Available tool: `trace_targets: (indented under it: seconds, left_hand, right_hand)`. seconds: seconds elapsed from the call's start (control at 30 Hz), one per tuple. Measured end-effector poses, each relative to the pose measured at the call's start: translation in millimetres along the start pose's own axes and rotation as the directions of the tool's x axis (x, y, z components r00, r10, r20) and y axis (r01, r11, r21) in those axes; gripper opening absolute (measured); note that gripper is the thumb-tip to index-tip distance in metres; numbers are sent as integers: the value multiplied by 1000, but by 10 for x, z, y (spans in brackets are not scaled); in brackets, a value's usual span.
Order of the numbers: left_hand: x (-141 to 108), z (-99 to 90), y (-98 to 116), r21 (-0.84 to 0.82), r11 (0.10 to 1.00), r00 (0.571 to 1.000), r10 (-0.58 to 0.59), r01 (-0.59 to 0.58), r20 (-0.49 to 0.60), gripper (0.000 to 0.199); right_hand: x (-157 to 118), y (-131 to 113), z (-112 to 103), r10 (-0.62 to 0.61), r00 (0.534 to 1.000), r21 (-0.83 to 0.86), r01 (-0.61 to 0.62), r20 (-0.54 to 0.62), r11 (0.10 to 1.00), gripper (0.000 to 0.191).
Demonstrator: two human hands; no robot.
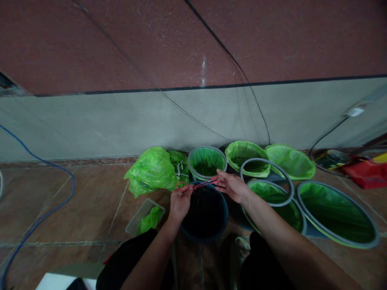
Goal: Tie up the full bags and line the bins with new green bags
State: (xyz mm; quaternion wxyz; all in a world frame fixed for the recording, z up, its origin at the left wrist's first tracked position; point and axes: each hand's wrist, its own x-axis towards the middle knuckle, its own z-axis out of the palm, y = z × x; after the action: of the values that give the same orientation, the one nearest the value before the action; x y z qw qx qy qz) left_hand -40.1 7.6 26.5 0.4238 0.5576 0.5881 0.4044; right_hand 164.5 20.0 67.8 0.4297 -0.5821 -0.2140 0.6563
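Note:
Thin red string [199, 185] runs between my two hands, with a loose loop at its left end. My left hand [180, 200] is closed in a pinch on the string. My right hand [231, 186] grips the other end, with its fingers bent. Both hands are over the far rim of a dark blue bin [225, 223], whose inside is too dark to make out. Just behind it stands a bin [207, 162] with a grey rim ring and a green liner. A filled green plastic bag [152, 169] sits at the left, near my left hand.
More green-lined bins stand at the right, among them one with a grey ring [375, 237]. A loose grey ring [292, 189] rests tilted over another bin. A clear tub [133, 225] holds green plastic. A red dustpan-like object [365, 173] and a blue cable [71, 193] lie on the floor.

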Motion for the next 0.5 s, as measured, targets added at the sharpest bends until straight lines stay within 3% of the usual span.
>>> trace_targets:
  seconds: [0.07, 0.1, 0.13, 0.2, 0.27, 0.3, 0.4, 0.5]
  left_hand:
    - [12, 20, -59, 18, 998, 998, -54, 55, -31, 21]
    - [16, 30, -91, 30, 997, 996, -71, 73, -48, 22]
    - [19, 38, -122, 46, 995, 995, -84, 86, -60, 23]
    - [21, 46, -180, 88, 989, 992, -111, 116, -67, 24]
    - [13, 41, -226, 143, 980, 989, -132, 140, -61, 24]
    - [6, 35, -244, 176, 972, 987, -144, 154, -64, 23]
    - [-24, 16, -281, 321, 925, 979, -194, 205, -68, 24]
    - [-40, 4, -290, 431, 872, 970, -243, 233, -32, 26]
  right_hand:
    - [15, 41, -25, -14, 999, -189, 6, -41, 982, 29]
    - [23, 61, -37, -53, 997, -360, 31, -50, 932, 29]
    - [31, 76, -50, -106, 993, -561, 63, -44, 825, 28]
    - [49, 87, -85, -200, 980, -881, 103, 10, 462, 30]
    - [67, 76, -129, -222, 974, -984, 86, 49, 159, 35]
    - [77, 67, -153, -220, 975, -994, 58, 38, 87, 37]
    - [102, 39, -223, -245, 969, -999, -34, -41, 34, 39]
    - [124, 33, -275, -262, 963, -994, -43, -67, 97, 39]
